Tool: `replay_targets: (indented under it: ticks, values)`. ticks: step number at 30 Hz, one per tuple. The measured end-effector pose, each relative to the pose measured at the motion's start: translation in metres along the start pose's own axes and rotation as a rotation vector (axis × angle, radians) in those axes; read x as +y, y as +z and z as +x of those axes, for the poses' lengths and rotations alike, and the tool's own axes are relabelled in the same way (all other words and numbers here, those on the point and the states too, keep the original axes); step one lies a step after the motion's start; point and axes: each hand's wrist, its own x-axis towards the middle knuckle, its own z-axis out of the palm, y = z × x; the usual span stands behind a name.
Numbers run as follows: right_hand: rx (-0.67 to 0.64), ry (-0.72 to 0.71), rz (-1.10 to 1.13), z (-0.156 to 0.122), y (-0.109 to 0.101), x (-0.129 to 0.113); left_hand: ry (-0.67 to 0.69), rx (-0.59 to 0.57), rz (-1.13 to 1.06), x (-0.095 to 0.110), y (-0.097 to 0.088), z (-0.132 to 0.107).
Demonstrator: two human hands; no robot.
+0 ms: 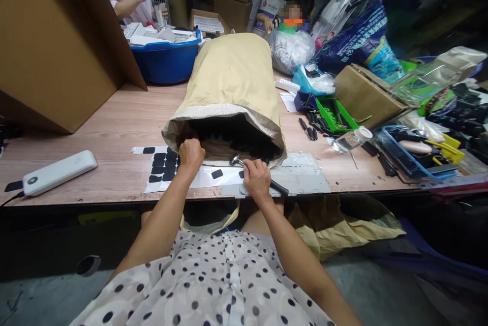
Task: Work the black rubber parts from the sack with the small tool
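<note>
A large tan sack (232, 66) lies on the table with its mouth towards me, and dark contents show inside. My left hand (191, 155) is closed at the left side of the mouth; what its fingers hold is hidden. My right hand (257, 178) grips a small hammer (280, 187) with a metal head and a black handle, just in front of the sack's lower lip. Under my hands lies a white sheet of black rounded pads (158, 167). A single black pad (217, 174) sits on it between my hands.
On the left are a cardboard box (49, 51) and a white power bank (60, 172). A blue basin (168, 61) of white boxes stands behind. To the right are a green tray (335, 115), a clear jar (351, 140) and a tool-filled tray (415, 155). Two people are across the table.
</note>
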Motion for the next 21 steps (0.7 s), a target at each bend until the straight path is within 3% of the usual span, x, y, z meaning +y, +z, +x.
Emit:
replay_targets:
  ticks: [3,6,8,15,21]
  values:
    - [0.017,-0.001,0.001,0.0,-0.001,-0.001,0.097,0.036,-0.104,0.009,0.001,-0.033]
    - [0.027,0.002,0.004,0.0,-0.001,-0.001,0.24,-0.083,-0.272,0.019,0.011,-0.061]
    - [0.022,0.011,0.004,0.0,0.0,-0.001,0.26,-0.133,-0.325,0.021,0.021,-0.071]
    - [0.007,0.028,0.025,0.002,0.001,0.004,0.211,-0.104,-0.38,0.013,0.035,-0.073]
    - [0.069,0.153,0.192,-0.003,-0.016,0.001,0.262,-0.128,-0.384,0.011,0.04,-0.072]
